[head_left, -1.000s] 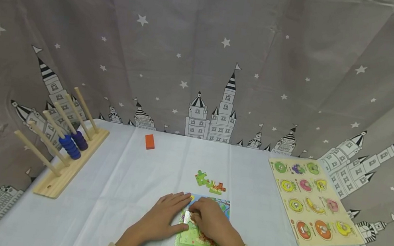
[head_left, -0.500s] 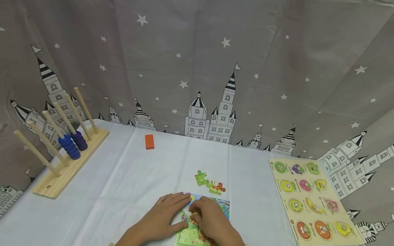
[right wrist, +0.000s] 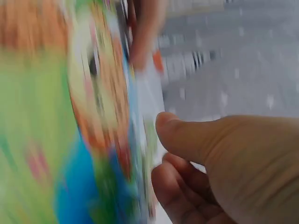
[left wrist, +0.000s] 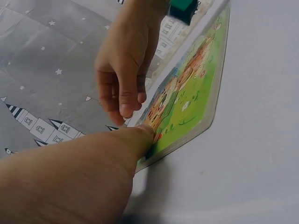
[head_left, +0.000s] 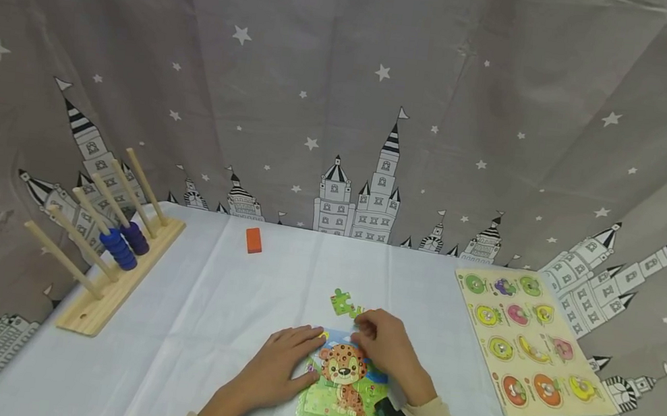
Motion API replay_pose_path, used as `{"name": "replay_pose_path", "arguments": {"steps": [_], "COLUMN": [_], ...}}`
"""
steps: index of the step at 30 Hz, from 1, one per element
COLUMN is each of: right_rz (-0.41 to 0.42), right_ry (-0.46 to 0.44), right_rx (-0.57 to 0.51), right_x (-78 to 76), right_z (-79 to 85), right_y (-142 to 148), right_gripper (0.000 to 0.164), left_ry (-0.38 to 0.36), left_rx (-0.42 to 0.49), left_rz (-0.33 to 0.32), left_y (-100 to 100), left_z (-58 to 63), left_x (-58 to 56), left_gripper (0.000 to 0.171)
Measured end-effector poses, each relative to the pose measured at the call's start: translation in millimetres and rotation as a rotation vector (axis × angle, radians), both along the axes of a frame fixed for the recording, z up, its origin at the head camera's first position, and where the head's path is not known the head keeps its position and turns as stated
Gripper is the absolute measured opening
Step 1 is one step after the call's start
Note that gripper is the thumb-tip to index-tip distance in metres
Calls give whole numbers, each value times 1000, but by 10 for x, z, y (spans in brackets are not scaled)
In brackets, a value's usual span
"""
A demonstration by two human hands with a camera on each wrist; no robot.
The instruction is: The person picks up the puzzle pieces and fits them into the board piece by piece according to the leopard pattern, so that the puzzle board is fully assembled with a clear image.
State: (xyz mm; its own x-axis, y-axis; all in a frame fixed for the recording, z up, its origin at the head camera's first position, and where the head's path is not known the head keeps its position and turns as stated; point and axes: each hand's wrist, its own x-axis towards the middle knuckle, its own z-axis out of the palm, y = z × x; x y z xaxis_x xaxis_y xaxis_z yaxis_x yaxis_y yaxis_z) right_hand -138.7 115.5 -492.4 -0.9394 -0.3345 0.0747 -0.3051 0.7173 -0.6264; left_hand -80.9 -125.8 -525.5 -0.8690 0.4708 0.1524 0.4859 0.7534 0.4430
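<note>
A jigsaw puzzle (head_left: 328, 404) with a spotted leopard cub on a green and blue scene lies at the table's near middle. My left hand (head_left: 276, 370) rests along its left edge, fingers extended; in the left wrist view its thumb (left wrist: 142, 133) touches the board's edge. Over the puzzle's far right corner hovers my right hand (head_left: 388, 349), beside the loose pieces. A gap shows between its thumb (right wrist: 182, 137) and bent fingers in the right wrist view, with nothing seen held. One green puzzle piece (head_left: 340, 301) lies beyond the board; other loose pieces are partly hidden behind the right hand.
On the left stands a wooden peg stand (head_left: 140, 269) with blue rings (head_left: 118, 248) and purple rings (head_left: 135, 238). An orange block (head_left: 253, 240) lies near the back. At the right is a fruit peg board (head_left: 535, 344). A grey castle-print curtain (head_left: 443, 97) hangs behind the table.
My right hand has moved from the puzzle's upper middle, away and right towards the loose pieces. The leopard's face is uncovered, and the earlier pale gap there is filled. My left hand has stayed.
</note>
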Motion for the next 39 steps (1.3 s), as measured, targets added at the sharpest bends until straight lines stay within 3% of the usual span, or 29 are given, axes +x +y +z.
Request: {"name": "replay_pose_path", "arguments": {"steps": [3,9,17,21,28,33,39], "right_rz": [-100,-125,-156,-169,-206,-137,48], "right_ry": [8,-33,-95,-120,-125,-161,-222], "right_rx": [26,78,62,8,-112,-141,-154], "right_x": [-145,-303,-331,-323,-280,-150,92], "right_z": [-35,-97,-67,-84,-106,-7,86], "right_y": [127,209,196,202,273,310,294], "right_gripper": [29,36,33,29,14,9,6], "left_ry": [-29,-47,-83,-117,-100,-97,-94], "left_rx": [-9,-25,-15,-29,-31,-24,-29], "left_rz": [7,-8,-57,-64,-74,-90,-83], "left_y": [4,1,0,12,33,40,33], "left_z": [1,-13,25,31,12,9,13], "left_x": [-4,-20,-30,-14,-3,-15,-9], "left_gripper": [59,59,47,43,43,44,44]}}
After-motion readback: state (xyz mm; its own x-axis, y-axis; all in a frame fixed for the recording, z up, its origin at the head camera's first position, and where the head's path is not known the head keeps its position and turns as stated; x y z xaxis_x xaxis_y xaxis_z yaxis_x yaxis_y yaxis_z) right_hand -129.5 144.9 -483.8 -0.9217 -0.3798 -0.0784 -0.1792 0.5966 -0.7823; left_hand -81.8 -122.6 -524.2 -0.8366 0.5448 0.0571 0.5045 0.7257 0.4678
